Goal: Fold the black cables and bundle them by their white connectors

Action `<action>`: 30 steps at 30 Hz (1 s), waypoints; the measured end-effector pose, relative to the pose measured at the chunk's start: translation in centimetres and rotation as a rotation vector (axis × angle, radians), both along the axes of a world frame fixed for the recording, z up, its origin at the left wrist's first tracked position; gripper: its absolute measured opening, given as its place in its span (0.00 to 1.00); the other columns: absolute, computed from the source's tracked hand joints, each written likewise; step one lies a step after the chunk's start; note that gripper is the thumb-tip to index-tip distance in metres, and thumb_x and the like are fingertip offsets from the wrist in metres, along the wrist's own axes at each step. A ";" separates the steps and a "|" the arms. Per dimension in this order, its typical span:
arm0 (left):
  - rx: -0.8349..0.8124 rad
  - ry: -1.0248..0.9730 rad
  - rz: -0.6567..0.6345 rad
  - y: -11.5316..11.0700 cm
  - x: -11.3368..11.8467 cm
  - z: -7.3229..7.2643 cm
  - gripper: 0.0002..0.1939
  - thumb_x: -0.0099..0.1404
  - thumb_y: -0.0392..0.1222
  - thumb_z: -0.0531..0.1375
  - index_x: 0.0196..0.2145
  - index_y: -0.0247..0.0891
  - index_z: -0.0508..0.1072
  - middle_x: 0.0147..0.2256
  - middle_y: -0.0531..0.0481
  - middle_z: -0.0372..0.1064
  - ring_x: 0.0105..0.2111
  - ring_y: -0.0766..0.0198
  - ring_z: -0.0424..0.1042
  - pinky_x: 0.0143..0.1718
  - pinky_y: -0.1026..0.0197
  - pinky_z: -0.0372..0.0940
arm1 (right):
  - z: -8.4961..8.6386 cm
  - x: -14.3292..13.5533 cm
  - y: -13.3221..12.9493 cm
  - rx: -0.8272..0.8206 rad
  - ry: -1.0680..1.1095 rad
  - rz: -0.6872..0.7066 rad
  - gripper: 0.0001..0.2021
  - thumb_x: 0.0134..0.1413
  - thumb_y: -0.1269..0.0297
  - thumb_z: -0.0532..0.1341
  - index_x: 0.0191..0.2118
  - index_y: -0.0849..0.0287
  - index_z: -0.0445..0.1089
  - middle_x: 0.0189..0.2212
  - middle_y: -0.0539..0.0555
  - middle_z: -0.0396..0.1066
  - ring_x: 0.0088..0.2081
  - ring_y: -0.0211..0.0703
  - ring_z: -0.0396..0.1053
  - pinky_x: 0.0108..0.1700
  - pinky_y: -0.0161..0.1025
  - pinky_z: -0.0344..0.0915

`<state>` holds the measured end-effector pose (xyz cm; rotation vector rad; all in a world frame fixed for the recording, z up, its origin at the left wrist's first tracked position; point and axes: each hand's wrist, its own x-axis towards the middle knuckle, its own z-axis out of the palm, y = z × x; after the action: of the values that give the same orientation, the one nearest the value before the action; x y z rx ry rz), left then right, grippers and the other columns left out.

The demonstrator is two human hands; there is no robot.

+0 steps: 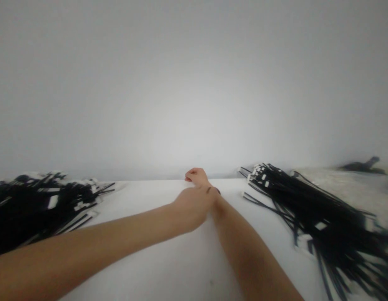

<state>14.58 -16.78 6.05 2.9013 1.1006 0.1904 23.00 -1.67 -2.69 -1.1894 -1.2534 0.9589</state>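
My two forearms reach forward over a white table [156, 259] and cross at its far edge. My left hand [194, 205] lies against my right wrist; its fingers are hidden, so I cannot tell whether they grip. My right hand [197, 176] is just beyond it at the table's far edge, with its fingers curled in and nothing visible in them. A pile of black cables with white connectors [39, 205] lies to the left of my arms. A second, larger pile of black cables [322, 217] lies to the right. Neither hand touches a pile.
A plain white wall [194, 83] rises directly behind the table. At the far right a dark object [363, 165] rests on a pale speckled surface [344, 188] beside the right pile.
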 end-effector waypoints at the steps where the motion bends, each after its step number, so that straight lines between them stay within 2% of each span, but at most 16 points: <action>1: 0.080 0.000 -0.075 0.3 2.9 -0.4 0.13 0.54 0.30 0.51 0.40 0.32 0.62 0.36 0.40 0.63 0.36 0.54 0.63 0.35 0.51 0.61 | 0.0 0.0 0.1 -0.002 -0.010 -0.003 0.02 0.36 0.73 0.58 0.19 0.62 0.65 0.15 0.50 0.66 0.21 0.34 0.65 0.27 0.32 0.63; 3: 0.189 -0.062 -0.252 0.7 8.9 -1.5 0.13 0.54 0.29 0.47 0.39 0.32 0.62 0.37 0.39 0.62 0.37 0.55 0.63 0.34 0.54 0.61 | -0.1 0.0 0.2 0.001 -0.019 -0.003 0.01 0.36 0.73 0.58 0.20 0.62 0.65 0.16 0.50 0.66 0.21 0.34 0.65 0.27 0.32 0.63; 5: 0.146 -0.069 -0.365 0.9 13.9 -2.8 0.15 0.51 0.33 0.51 0.39 0.32 0.61 0.38 0.38 0.61 0.39 0.53 0.62 0.34 0.55 0.62 | -0.1 0.2 0.2 0.004 0.017 0.008 0.01 0.36 0.73 0.58 0.20 0.62 0.65 0.16 0.50 0.66 0.21 0.34 0.66 0.28 0.32 0.64; 6: 0.126 -0.048 -0.386 1.0 15.6 -3.5 0.15 0.50 0.34 0.52 0.38 0.32 0.62 0.38 0.37 0.60 0.40 0.52 0.62 0.34 0.54 0.62 | 0.0 0.4 0.1 0.003 0.052 0.026 0.01 0.36 0.73 0.58 0.20 0.63 0.65 0.15 0.50 0.66 0.21 0.34 0.66 0.28 0.32 0.64; 8: 0.090 0.000 -0.440 1.4 17.5 -4.5 0.14 0.49 0.35 0.53 0.37 0.34 0.63 0.38 0.38 0.61 0.40 0.50 0.62 0.34 0.50 0.62 | 0.2 0.7 -0.1 -0.001 0.165 0.065 0.01 0.36 0.73 0.58 0.20 0.63 0.65 0.16 0.50 0.66 0.22 0.33 0.66 0.30 0.32 0.64; 11: 0.009 0.024 -0.486 2.1 17.3 -4.9 0.13 0.48 0.35 0.53 0.35 0.36 0.65 0.38 0.40 0.63 0.39 0.50 0.64 0.34 0.50 0.62 | 0.6 1.0 -0.5 -0.002 0.279 0.037 0.04 0.39 0.74 0.56 0.18 0.64 0.63 0.16 0.51 0.66 0.23 0.33 0.66 0.30 0.32 0.65; 16: -0.087 0.032 -0.472 2.0 15.0 -3.7 0.08 0.48 0.36 0.52 0.30 0.35 0.66 0.34 0.41 0.66 0.35 0.52 0.67 0.30 0.55 0.63 | 0.2 0.7 -0.4 0.014 0.038 -0.001 0.03 0.37 0.73 0.56 0.20 0.62 0.65 0.16 0.51 0.66 0.22 0.35 0.66 0.29 0.33 0.64; 21: -0.098 -0.192 -0.474 1.0 14.5 -3.2 0.13 0.53 0.35 0.47 0.37 0.35 0.63 0.31 0.43 0.66 0.32 0.59 0.67 0.31 0.60 0.61 | -0.6 0.7 0.1 0.059 -0.094 -0.019 0.02 0.38 0.71 0.56 0.21 0.62 0.66 0.17 0.52 0.67 0.24 0.37 0.68 0.29 0.34 0.64; 25: -0.158 -0.413 -0.513 0.8 14.5 -3.1 0.12 0.54 0.33 0.44 0.35 0.37 0.62 0.29 0.48 0.66 0.30 0.65 0.64 0.31 0.64 0.58 | -0.5 0.8 0.0 0.060 -0.099 -0.018 0.02 0.37 0.71 0.56 0.22 0.62 0.66 0.17 0.51 0.67 0.24 0.36 0.68 0.28 0.32 0.64; 27: -0.179 -0.540 -0.459 1.1 14.4 -2.9 0.12 0.55 0.32 0.43 0.33 0.37 0.62 0.29 0.49 0.66 0.29 0.66 0.63 0.31 0.65 0.57 | -0.3 0.7 -0.2 0.047 -0.102 -0.020 0.02 0.38 0.72 0.56 0.22 0.62 0.65 0.17 0.51 0.67 0.23 0.36 0.67 0.28 0.33 0.64; 30: -0.121 -0.731 -0.241 2.4 13.1 -2.6 0.12 0.57 0.31 0.41 0.34 0.37 0.61 0.30 0.49 0.65 0.31 0.66 0.63 0.32 0.63 0.57 | -0.1 0.7 -0.5 0.020 -0.108 -0.020 0.02 0.41 0.73 0.56 0.22 0.63 0.65 0.17 0.51 0.66 0.23 0.35 0.67 0.30 0.33 0.64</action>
<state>27.70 -14.36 3.45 2.4606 0.6019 1.0228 23.72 -2.13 -2.82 -1.2491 -1.3308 0.8756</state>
